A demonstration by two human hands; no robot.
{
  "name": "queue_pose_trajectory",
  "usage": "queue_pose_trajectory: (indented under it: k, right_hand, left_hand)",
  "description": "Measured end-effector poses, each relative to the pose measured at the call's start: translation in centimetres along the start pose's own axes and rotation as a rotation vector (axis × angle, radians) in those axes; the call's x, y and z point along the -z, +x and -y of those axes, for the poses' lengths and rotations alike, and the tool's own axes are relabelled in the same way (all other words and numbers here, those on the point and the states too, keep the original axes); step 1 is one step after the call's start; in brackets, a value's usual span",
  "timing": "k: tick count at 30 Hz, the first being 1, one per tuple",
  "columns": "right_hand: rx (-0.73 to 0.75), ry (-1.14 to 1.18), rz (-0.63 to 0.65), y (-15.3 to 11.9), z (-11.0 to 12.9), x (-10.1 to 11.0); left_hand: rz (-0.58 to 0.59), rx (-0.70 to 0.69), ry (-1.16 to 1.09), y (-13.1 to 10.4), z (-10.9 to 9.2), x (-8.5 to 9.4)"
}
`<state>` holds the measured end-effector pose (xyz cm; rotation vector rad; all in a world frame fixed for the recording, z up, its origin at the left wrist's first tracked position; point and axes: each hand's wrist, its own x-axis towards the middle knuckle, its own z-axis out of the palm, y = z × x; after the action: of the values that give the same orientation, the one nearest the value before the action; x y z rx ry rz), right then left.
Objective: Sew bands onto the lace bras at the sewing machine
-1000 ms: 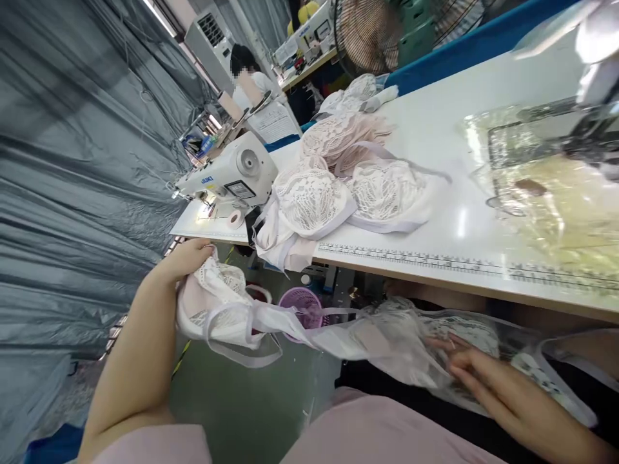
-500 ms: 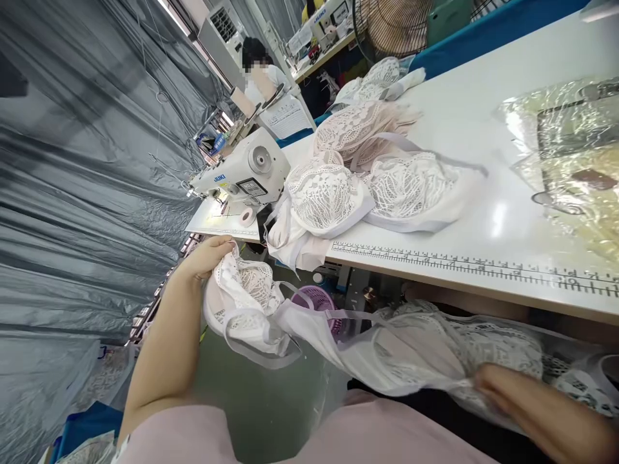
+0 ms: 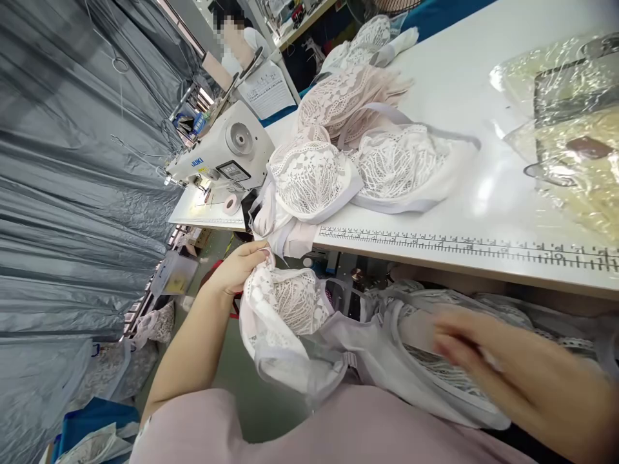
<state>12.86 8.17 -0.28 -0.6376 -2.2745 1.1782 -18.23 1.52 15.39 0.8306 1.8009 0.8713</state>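
My left hand [image 3: 239, 267] is closed on the upper edge of a white lace bra [image 3: 294, 303], which hangs below the table's front edge. The cup of this bra faces up, and its strap and band sag toward my lap. My right hand [image 3: 488, 354] is smeared by motion above several more white bras [image 3: 449, 393] lying over my lap. Whether its fingers grip any fabric cannot be made out. The bra at my left hand seems to run on into this pile.
A white sewing machine [image 3: 227, 148] stands at the table's left end. White lace bras [image 3: 314, 177] and pale pink lace pieces [image 3: 338, 96] lie on the white table [image 3: 454, 84]. Plastic-wrapped material [image 3: 575, 142] rests at right. A printed ruler [image 3: 435, 245] follows the front edge. A person [image 3: 242, 45] sits beyond.
My left hand has moved right with the bra edge, bringing the bra nearer the pile. My right hand has risen a little and moved left. The view has shifted slightly.
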Motion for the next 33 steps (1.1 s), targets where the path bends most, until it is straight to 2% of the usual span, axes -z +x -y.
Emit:
queue_pose_trajectory:
  k: [3,6,8,12,14,18,20,22,24,29,31,33]
  right_hand:
    - [-0.042,0.116,0.190,4.2,2.5,-2.2]
    - [-0.054,0.033,0.305,6.8,2.5,-4.0]
    - [0.021,-0.032,0.338,7.6,2.3,-5.0]
    - [0.279,-0.116,0.388,7.9,2.4,-6.1]
    - [0.395,-0.142,0.380,7.7,2.7,-6.1]
    - [0.656,-0.181,0.242,6.8,3.2,-5.3]
    - [0.728,-0.147,0.210,6.4,3.3,-4.8]
    - [0.646,-0.116,0.213,6.2,2.9,-4.5]
    - [0.488,-0.116,0.205,6.4,2.0,-4.1]
    - [0.089,-0.220,0.130,7.5,-0.7,-3.4]
    - [0.046,-0.212,0.076,7.7,-0.9,-3.4]
    - [0.086,-0.157,0.031,7.8,-0.3,-3.3]
  left_hand:
    - [0.044,-0.013,-0.023,-0.4,-0.4,-0.3]
    - [0.090,-0.012,-0.013,-0.6,-0.6,-0.5]
    - [0.093,-0.012,-0.016,-0.6,-0.6,-0.7]
    - [0.053,-0.003,-0.036,-0.6,-0.5,-0.9]
    - [0.034,-0.002,-0.040,-0.3,-0.3,-1.1]
    - [0.008,0.022,-0.048,1.0,0.9,-2.1]
    - [0.028,0.072,-0.066,1.8,1.6,-2.6]
    - [0.035,0.120,-0.070,2.3,2.0,-2.5]
    - [0.002,0.135,-0.058,2.0,1.8,-1.5]
    - [-0.094,0.041,-0.020,-1.2,-1.3,3.7]
    - [-0.153,-0.033,-0.005,-3.1,-3.2,5.2]
    - [-0.218,-0.116,0.010,-4.8,-5.3,5.9]
